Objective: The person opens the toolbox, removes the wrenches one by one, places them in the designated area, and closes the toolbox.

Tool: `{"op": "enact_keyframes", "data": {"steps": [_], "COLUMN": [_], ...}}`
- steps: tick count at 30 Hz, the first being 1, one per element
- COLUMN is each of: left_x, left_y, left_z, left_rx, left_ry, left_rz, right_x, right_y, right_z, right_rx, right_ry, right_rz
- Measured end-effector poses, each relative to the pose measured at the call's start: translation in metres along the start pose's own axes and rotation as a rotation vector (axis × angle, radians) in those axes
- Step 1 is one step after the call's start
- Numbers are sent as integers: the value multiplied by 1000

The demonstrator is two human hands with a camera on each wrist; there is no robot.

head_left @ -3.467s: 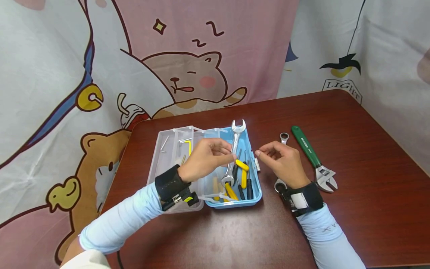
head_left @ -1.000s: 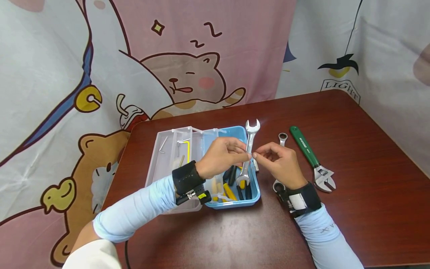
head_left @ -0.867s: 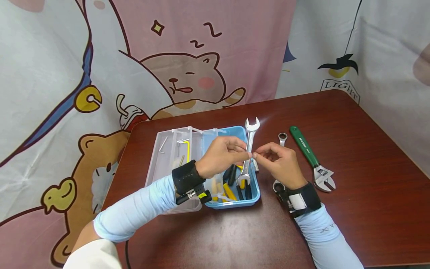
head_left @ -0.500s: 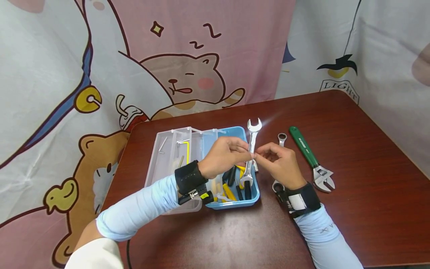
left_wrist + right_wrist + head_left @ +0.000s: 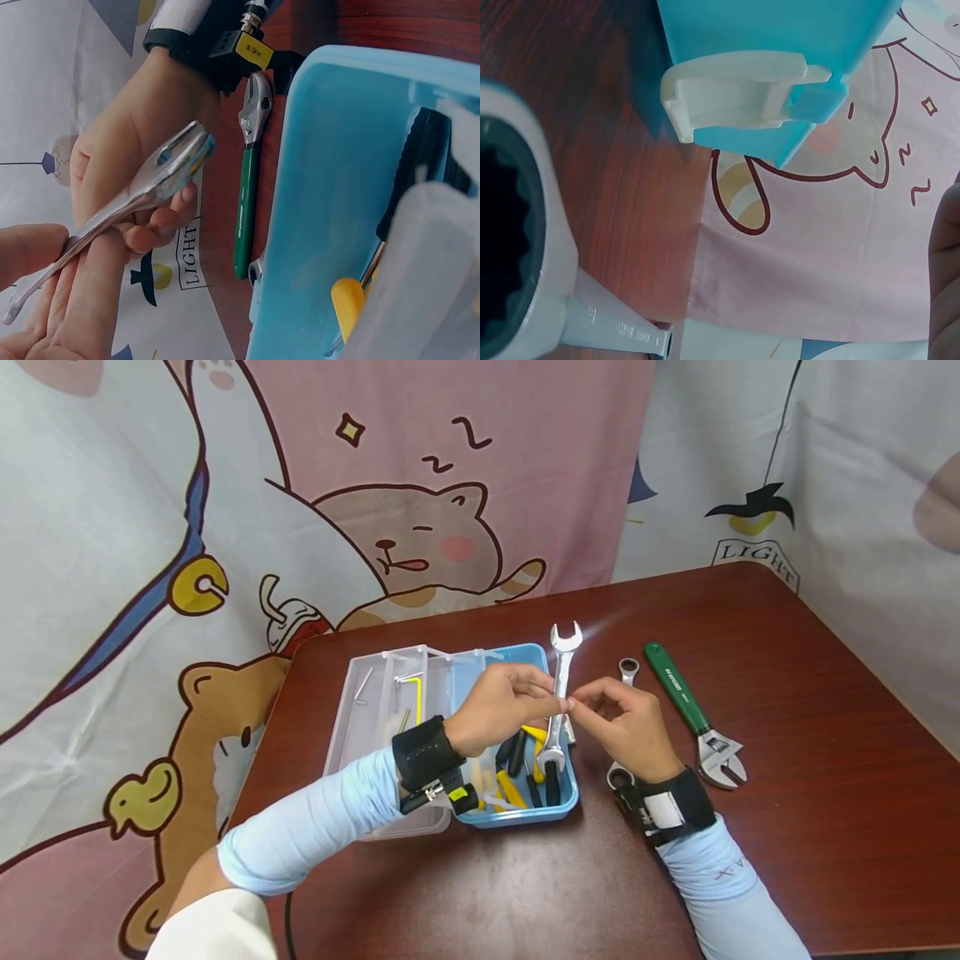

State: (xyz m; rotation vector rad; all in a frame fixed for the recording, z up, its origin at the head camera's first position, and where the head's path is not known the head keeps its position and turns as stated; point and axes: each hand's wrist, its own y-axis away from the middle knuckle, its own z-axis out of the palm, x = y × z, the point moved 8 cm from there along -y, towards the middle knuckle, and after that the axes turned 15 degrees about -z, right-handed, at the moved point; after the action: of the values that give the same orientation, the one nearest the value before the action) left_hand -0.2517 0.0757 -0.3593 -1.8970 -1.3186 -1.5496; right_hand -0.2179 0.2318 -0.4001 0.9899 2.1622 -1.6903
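Note:
My left hand pinches a silver open-end wrench at mid-shaft between thumb and fingers. It stands steeply angled over the right side of the blue toolbox, one open end up and the other down over the tool handles. In the left wrist view the wrench crosses in front of the other hand. My right hand hovers right of the wrench, fingers loosely curled, its fingertips right at the left thumb tip. Beneath that hand lies a ring wrench, its middle hidden; one large ring fills the right wrist view's left edge.
A green-handled adjustable wrench lies to the right. The box holds several yellow and black handled tools. Its clear lid is folded open to the left, with hex keys inside. A white latch projects from the box wall.
Since the earliest frame, my left hand has carried the open-end wrench rightward across the box, up to the right hand. The right hand stays nearly in place. Over the last half second little moves.

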Motion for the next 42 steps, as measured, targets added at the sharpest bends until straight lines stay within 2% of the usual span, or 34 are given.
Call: {"op": "enact_keyframes", "data": {"steps": [7, 24, 35, 42], "left_x": [-4, -6, -3, -2], "left_y": [-5, -9, -9, -10], "left_z": [-3, -6, -3, -1], "left_rx": [20, 54, 52, 43], "left_ry": [34, 34, 75, 100], "left_rz": [-28, -29, -35, -14], "right_x": [-1, 0, -3, -4], "right_y": [-1, 0, -1, 0], "right_z": [0, -3, -6, -5], "right_rx": [3, 16, 55, 61], "right_ry": [-14, -3, -18, -36], "right_rz": [22, 32, 19, 12]}}
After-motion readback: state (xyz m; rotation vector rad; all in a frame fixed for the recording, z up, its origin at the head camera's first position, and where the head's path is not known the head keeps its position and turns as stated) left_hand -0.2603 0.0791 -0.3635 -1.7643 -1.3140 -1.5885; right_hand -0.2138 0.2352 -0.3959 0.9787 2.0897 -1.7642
